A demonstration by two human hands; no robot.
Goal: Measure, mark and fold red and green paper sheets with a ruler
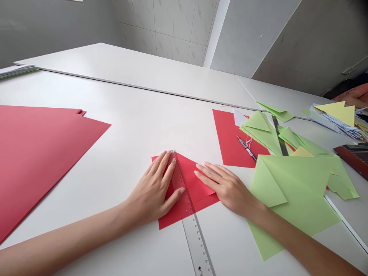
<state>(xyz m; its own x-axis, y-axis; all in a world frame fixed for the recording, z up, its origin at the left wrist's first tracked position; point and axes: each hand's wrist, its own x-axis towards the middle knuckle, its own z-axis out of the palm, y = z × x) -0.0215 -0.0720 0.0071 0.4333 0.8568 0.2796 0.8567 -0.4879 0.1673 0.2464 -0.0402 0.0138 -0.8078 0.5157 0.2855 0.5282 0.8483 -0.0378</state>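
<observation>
A partly folded red paper (191, 180) lies on the white table in front of me. Across it runs a clear plastic ruler (194, 234), reaching toward the bottom edge of the view. My left hand (158, 188) lies spread over the paper's left part and the ruler, its thumb and fingertips pressing on the ruler. On the right, my right hand (227, 186) rests flat with its fingers stretched over the folded flap of the red paper. Neither hand is closed round anything.
Large red sheets (43, 153) lie at the left. At the right are another red sheet (230, 142), a pen (246, 148), green papers (299, 188), yellow paper (339, 112) and a dark brown object (352, 155). Part of another person (356, 96) shows at the far right.
</observation>
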